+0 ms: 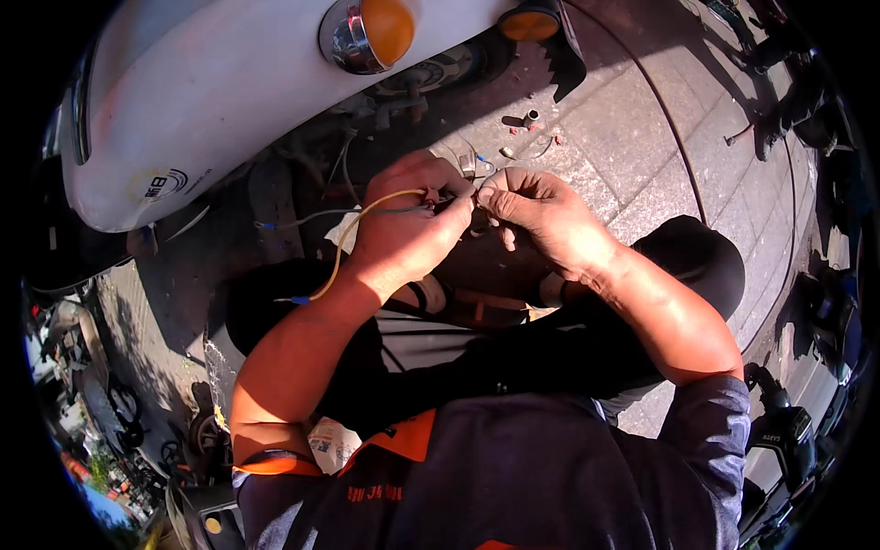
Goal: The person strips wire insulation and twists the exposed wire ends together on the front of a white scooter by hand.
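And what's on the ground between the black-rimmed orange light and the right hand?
The head view shows a short metal cylinder, small red bits and a pale fragment on the paving between the orange light and the right hand.

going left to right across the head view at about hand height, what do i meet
Blue-tipped end of a grey wire → left hand → right hand → dark hose or cable on the paving

Paving [612,151] beyond the right hand [550,215] offers passage as far as the dark hose [671,119]; the white body panel [211,92] blocks the way beyond the left hand [403,229].
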The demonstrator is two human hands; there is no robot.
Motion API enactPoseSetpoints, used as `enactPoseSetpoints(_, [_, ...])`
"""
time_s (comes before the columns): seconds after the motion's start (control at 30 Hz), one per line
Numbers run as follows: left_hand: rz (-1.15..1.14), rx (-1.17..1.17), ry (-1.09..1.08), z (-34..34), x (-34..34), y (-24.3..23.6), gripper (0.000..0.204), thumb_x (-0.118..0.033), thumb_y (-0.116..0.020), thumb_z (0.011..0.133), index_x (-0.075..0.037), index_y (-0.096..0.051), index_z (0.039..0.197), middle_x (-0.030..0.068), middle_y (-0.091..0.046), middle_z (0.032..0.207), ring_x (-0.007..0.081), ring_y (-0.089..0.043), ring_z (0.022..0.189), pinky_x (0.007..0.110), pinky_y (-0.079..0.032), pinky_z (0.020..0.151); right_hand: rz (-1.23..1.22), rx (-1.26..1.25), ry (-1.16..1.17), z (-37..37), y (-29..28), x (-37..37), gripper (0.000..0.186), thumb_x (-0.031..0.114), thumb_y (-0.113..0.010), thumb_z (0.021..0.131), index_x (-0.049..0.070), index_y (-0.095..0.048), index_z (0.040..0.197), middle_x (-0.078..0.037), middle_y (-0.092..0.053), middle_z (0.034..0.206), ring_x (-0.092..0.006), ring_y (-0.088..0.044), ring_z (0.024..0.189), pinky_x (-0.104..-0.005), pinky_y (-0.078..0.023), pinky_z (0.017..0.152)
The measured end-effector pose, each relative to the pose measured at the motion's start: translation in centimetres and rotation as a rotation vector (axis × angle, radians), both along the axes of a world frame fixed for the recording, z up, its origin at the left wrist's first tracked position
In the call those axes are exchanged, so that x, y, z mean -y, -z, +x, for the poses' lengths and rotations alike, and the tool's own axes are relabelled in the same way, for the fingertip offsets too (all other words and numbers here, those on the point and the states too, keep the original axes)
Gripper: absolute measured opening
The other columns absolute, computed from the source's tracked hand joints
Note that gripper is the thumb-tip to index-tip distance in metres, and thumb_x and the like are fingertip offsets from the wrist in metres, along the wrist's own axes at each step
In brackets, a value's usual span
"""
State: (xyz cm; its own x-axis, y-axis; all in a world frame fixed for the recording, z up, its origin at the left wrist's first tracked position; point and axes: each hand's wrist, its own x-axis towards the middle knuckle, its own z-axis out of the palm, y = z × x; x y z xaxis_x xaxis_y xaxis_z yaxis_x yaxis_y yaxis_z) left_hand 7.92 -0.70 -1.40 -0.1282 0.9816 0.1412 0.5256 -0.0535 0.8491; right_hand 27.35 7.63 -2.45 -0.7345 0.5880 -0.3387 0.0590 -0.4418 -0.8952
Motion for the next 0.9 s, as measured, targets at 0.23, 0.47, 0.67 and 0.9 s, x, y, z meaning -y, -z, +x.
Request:
enactPoseSetpoints(0.23, [-0.259,0.37,0.008,-0.2,0.1,-0.7,0.011,-0.003,-0.08,0.088,0.001,-0.07,0.086,0.0017,-0.067,0.084,0.0071,-0.06,0.08,0.027,-0.048,0.069,1.652,0.078,-0.084,1.6,-1.5,-2.1,0.027,0.017,-0.075,0.083,0.012,-0.072,0.109,-0.005,-0.074,0.103,-0.0265,-0.071,0.084,-0.0391,-0.057,0.071])
enactPoseSetpoints(0.47, [-0.308,0.29,0.007,-0.2,0.1,-0.8,0.014,-0.003,-0.081,0.087,-0.001,-0.068,0.085,-0.0002,-0.066,0.082,0.006,-0.058,0.077,0.026,-0.047,0.066,1.713,0.059,-0.097,1.2,-1.5,-2.3,0.023,0.018,-0.074,0.084,0.013,-0.074,0.106,-0.005,-0.074,0.099,-0.0265,-0.072,0.082,-0.0394,-0.057,0.069])
enactPoseSetpoints(0.67, [-0.326,0.401,-0.035,-0.2,0.7,-0.4,0.01,-0.003,-0.079,0.086,-0.001,-0.07,0.086,0.0,-0.066,0.078,0.0061,-0.059,0.072,0.026,-0.048,0.065,1.345,0.122,-0.056,0.7,-1.1,-1.0,0.022,0.013,-0.081,0.087,0.009,-0.074,0.107,-0.011,-0.073,0.097,-0.0337,-0.072,0.084,-0.0434,-0.059,0.072])
enactPoseSetpoints(0.9, [-0.37,0.47,0.006,-1.1,0.5,-0.2,0.011,-0.009,-0.08,0.089,-0.001,-0.073,0.09,-0.0001,-0.069,0.08,0.0051,-0.059,0.074,0.025,-0.048,0.066,1.126,0.053,-0.053,0.2,-1.2,-0.8,0.024,0.011,-0.077,0.094,0.008,-0.075,0.117,-0.012,-0.075,0.101,-0.0341,-0.074,0.088,-0.0416,-0.06,0.076])
